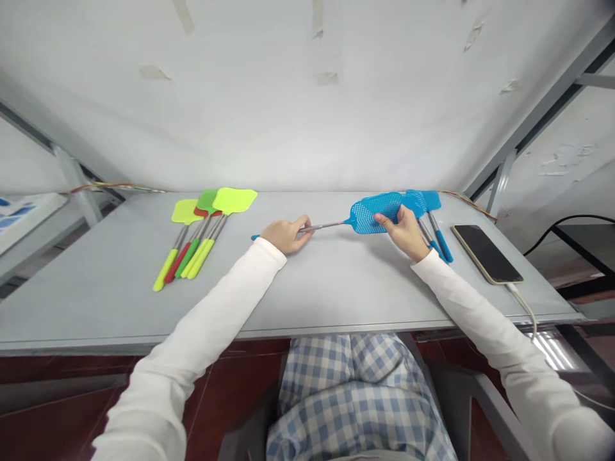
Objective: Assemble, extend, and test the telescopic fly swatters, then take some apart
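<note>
While the left hand has its grip closed around the metal shaft of a blue swatter, the right hand pinches that swatter's mesh head, thumb on the upper face and fingers out of sight beneath. The swatter is held crosswise to the left of the phone, its head towards the phone and its blue handle, mostly hidden by the left hand, pointing away from it. With shaft and head both taken, the step looks like working the shaft lengthwise, as it seems stepped like a telescoping rod; whether it is being drawn out or pushed in, I cannot tell. If so, the next move calls for a firm hold on the head and force straight along the shaft, since a sideways bend could kink thin metal. Just left of the phone, partly behind the right hand, at least two more blue swatters rest on the table. Far left of the phone lies a fanned group of yellow-green, green and red swatters.
</note>
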`<state>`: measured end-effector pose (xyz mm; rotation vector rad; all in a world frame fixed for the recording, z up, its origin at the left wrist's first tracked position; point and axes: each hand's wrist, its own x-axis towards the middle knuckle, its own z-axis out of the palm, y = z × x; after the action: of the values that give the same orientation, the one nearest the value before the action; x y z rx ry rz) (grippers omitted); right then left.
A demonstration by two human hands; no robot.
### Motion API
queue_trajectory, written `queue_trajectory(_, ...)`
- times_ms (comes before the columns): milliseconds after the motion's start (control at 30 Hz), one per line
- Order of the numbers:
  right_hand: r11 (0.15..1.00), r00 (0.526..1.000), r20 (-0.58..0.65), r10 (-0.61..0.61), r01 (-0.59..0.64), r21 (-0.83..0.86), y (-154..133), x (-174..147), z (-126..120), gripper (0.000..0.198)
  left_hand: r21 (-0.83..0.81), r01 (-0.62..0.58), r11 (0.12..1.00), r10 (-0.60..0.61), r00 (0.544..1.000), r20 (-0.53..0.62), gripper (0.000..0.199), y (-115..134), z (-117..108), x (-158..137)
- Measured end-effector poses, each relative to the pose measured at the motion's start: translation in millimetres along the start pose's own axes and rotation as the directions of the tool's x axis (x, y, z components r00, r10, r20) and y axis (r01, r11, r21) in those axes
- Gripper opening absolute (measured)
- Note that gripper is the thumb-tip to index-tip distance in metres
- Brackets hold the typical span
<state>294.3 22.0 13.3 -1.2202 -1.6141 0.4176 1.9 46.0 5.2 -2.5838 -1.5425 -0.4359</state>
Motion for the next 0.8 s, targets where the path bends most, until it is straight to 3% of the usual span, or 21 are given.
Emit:
queue_trajectory(167,1.000,1.000,0.008,-0.015,0.014,0.020,-15.8,-12.7,10.1,0.037,0.067,0.050,0.996,-0.049,0.999,-0.011,0.030,14.4,4.1,-0.5)
queue_trajectory(400,0.994,0.997,0.078,0.023,-0.031,0.105,-4.6,-12.7,12.9,0.041,0.090,0.034,0.995,-0.043,0.994,0.097,0.028,29.8,4.5,0.2)
queue_trajectory(633,0.999,1.000,-0.022,-0.015,0.016,0.035,-2.8,11.4,-19.0,0.040,-0.193,-0.029,0.981,0.051,0.993,0.107,0.035,23.9,-10.3,8.1)
queue_trajectory(800,0.979,0.999,-0.023,0.049,-0.043,0.200,16.3,23.1,-42.0,0.040,-0.004,-0.033,0.999,0.034,0.990,0.138,0.042,4.2,-1.9,5.7)
